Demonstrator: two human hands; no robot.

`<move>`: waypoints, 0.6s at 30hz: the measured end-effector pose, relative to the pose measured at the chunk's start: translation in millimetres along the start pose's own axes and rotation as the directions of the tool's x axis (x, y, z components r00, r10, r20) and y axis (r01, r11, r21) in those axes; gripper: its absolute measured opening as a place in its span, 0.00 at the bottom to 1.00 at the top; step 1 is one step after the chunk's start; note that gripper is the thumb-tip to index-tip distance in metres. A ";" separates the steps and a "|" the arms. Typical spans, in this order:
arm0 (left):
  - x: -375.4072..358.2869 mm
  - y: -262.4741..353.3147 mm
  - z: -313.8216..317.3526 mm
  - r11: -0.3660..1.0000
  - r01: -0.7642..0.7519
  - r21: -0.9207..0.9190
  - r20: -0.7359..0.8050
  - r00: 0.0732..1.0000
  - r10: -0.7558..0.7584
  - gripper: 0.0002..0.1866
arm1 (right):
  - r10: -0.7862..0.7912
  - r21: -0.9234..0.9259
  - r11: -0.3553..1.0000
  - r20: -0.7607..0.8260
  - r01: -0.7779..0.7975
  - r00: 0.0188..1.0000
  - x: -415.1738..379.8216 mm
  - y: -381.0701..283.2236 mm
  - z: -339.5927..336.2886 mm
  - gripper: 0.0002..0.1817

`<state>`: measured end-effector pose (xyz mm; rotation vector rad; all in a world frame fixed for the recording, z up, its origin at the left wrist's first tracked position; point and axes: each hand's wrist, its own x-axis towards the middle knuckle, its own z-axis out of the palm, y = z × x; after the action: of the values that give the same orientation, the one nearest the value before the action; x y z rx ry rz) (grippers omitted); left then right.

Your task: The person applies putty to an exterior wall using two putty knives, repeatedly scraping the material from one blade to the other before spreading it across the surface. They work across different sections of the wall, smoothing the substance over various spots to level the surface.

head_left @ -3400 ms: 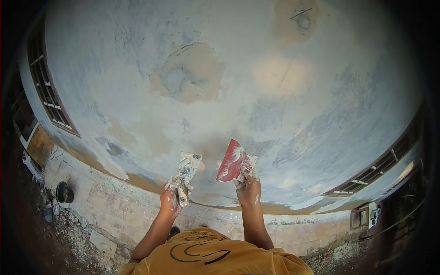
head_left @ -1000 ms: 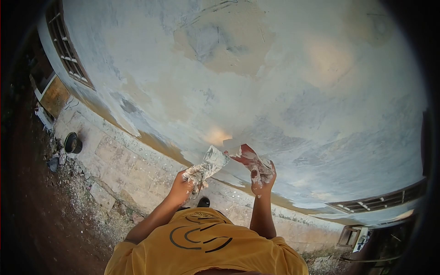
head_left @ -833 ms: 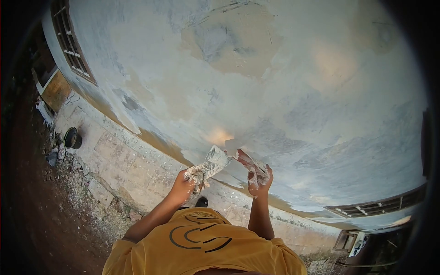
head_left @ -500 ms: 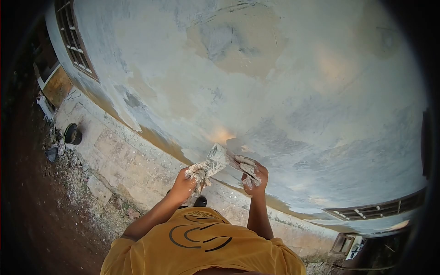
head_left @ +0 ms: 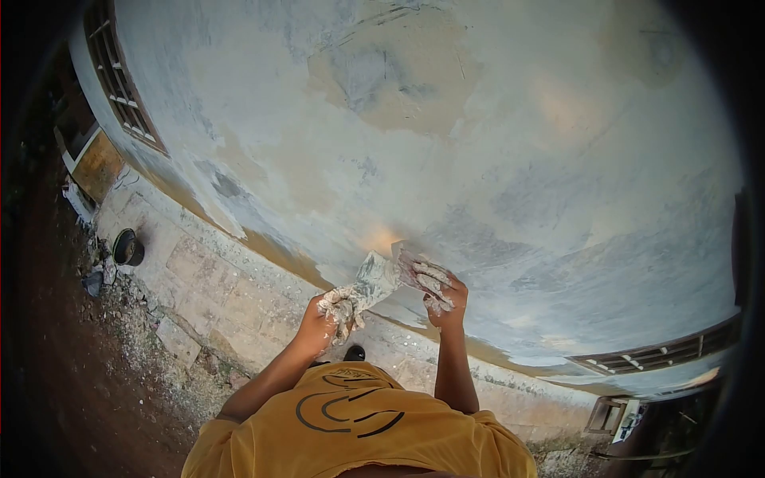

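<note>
My left hand, caked with white putty, is closed around a putty knife whose broad blade is coated in the same paste. Fingers of my right hand lie along a second putty knife, with white lumps stuck over the knuckles. Both blades tilt up toward each other, their edges meeting or overlapping in front of the wall. The handles are hidden inside my hands. Grey-white patches of filler spread across the wall around a beige area.
A paved walkway runs along the wall's foot, with rubble and dirt beyond it. A dark bucket stands at the left. Barred windows show at upper left and lower right. My shoe is on the paving.
My right hand has turned slightly and its fingers now lie flatter along the blade. The left blade has shifted a little lower. The view has moved slightly.
</note>
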<state>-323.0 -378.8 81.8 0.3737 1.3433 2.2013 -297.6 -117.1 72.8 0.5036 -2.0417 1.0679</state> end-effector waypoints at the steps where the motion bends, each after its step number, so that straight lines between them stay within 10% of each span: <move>1: 0.7 0.4 -0.3 1.000 -0.010 -0.009 0.005 1.000 0.010 0.21 | 0.033 -0.022 0.999 0.000 -0.033 0.999 0.2 0.3 -0.5 0.10; 9: 10.6 -10.2 -5.7 0.988 -0.093 -0.122 -0.023 0.996 0.091 0.19 | 0.319 -0.102 0.941 -0.042 -0.322 0.947 -13.2 2.0 -6.3 0.09; 11: 14.1 -6.2 -2.2 0.980 -0.115 -0.161 -0.080 0.991 0.103 0.17 | 0.510 0.123 0.859 -0.310 -0.498 0.803 -6.9 -15.3 -1.5 0.11; 16: 20.0 -4.3 5.8 0.995 -0.063 -0.084 -0.153 0.987 0.050 0.14 | 0.704 0.737 0.579 -0.235 -0.349 0.670 7.5 -51.3 -9.3 0.21; 18: 21.3 -6.3 9.7 0.999 -0.033 -0.042 -0.174 0.984 0.026 0.13 | 0.722 0.719 0.572 -0.212 -0.395 0.658 5.4 -56.9 -11.0 0.20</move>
<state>-333.9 -357.3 80.0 0.1899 1.3824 2.3293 -260.0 -140.6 110.5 -0.1983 -1.3460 2.0771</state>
